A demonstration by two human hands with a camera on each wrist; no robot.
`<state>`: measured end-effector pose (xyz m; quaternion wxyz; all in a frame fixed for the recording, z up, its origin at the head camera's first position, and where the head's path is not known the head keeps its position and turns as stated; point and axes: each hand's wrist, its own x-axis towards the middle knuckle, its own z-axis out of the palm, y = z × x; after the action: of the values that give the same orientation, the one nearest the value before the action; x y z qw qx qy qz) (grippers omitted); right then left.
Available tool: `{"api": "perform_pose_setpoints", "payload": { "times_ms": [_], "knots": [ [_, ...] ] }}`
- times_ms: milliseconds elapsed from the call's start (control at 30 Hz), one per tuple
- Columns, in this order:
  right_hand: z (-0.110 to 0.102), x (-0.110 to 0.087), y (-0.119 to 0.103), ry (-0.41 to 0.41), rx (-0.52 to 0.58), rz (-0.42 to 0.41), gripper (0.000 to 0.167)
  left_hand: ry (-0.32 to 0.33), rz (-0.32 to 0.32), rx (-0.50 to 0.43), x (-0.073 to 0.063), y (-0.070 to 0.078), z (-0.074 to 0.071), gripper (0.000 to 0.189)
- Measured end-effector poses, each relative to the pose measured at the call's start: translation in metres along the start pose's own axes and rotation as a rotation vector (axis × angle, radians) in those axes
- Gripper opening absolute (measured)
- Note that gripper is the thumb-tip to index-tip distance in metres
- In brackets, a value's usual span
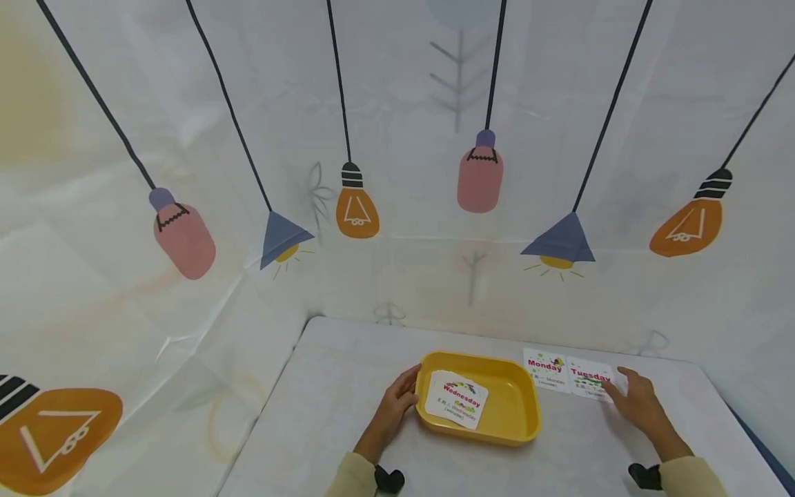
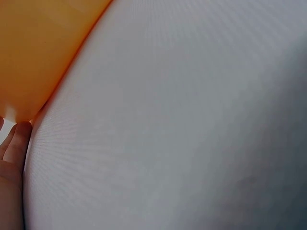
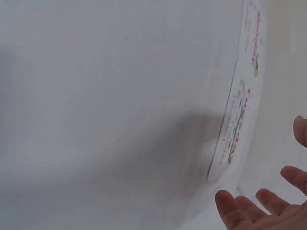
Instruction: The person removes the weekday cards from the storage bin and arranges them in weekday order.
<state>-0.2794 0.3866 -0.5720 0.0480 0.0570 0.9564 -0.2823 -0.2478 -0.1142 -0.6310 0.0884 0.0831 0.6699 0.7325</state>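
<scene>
My left hand rests against the left end of a yellow tray, its fingers along the outer wall. In the left wrist view, fingers look straight and touch the tray's side. Inside the tray, at its left, lie white word cards, with a Wednesday card on top. My right hand is spread at the right end of a Tuesday card, one fingertip overlapping it in the head view. Left of that card, edge to edge, lies a Monday card.
The white table has its back edge against a pale curtain printed with hanging lamps. More of this curtain runs along the left side. Both cards outside the tray lie near the back edge, right of the tray.
</scene>
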Motion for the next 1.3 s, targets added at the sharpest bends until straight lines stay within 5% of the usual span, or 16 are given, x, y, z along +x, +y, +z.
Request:
{"api": "perform_pose_setpoints", "payload": {
  "times_ms": [467, 800, 1300],
  "knots": [
    [0.015, -0.017, -0.072, 0.026, 0.031, -0.203, 0.062, -0.008, -0.017, 0.004, -0.003, -0.002, 0.002, 0.060],
    [0.022, -0.025, -0.142, 0.061, 0.090, -0.455, 0.053, 0.001, -0.003, 0.012, 0.000, 0.001, 0.001, 0.060],
    [0.051, -0.014, -0.202, -0.200, 0.115, -0.601, 0.036, -0.003, 0.002, 0.025, 0.000, 0.002, 0.000, 0.060]
  ]
}}
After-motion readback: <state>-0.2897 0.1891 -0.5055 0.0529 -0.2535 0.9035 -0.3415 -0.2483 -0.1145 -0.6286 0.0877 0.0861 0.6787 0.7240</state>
